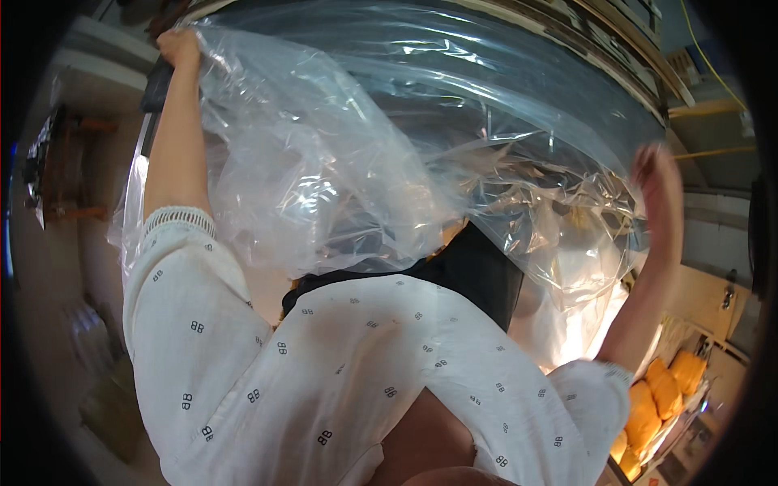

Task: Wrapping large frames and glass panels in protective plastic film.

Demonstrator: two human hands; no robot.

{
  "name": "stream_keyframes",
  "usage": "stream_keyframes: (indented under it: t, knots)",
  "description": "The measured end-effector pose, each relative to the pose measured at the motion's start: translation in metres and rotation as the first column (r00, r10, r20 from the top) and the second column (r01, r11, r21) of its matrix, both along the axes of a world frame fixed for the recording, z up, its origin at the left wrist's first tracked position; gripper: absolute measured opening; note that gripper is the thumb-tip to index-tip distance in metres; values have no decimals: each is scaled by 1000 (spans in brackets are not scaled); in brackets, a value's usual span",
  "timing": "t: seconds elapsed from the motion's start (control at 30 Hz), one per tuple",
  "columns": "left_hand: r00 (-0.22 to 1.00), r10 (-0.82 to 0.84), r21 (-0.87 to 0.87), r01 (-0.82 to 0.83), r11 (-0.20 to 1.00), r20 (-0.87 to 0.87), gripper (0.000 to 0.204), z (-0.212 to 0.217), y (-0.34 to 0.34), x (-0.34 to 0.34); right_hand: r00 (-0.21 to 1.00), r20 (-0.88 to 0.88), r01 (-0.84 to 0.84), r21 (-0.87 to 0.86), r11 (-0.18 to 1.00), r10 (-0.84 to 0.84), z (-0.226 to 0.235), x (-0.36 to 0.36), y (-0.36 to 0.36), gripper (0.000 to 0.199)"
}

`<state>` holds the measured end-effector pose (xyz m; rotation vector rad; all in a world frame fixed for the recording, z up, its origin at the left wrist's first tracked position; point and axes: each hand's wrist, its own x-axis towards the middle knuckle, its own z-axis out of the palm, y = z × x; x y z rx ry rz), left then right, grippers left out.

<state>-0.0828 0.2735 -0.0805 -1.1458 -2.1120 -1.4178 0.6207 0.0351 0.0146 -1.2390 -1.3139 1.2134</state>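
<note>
A large sheet of clear plastic film [308,138] spreads in front of me, its near part crumpled and hanging down against my dark lower clothing. At the far left corner, my left hand [180,47] is closed on the film's edge, with that arm stretched far out. My right hand [656,174] is raised beside the film's right edge. Motion smears its fingers, so whether it grips the film cannot be made out. Under the film lies a broad, dark, smooth surface [559,93], seen through the plastic.
Wooden strips [624,53] run along the far edge at upper right. Yellow cords [713,69] hang beyond them. At lower right are several orange-yellow bundles [648,405] near a pale cabinet [697,300]. A wooden rack or stool [81,166] stands at the left.
</note>
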Motion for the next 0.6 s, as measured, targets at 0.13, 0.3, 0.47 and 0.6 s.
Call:
stream_keyframes:
  t: [0.13,0.3,0.47,0.6]
  knots:
    - [983,-156,-13,158,987,101,25,4,2,47,778,-467,-628,-551,550,420,-68,-78,-109,28]
    - [990,-125,170,111,979,72,11,-30,24,55,947,315,-34,-85,996,60,-194,-192,-145,61]
    - [963,-163,224,114,968,213,6,-12,-5,68,887,441,124,60,990,-138,-193,-176,-111,24]
    - [956,-196,268,134,954,220,6,-9,-9,65,927,-319,124,-235,964,-198,-133,-138,-110,29]
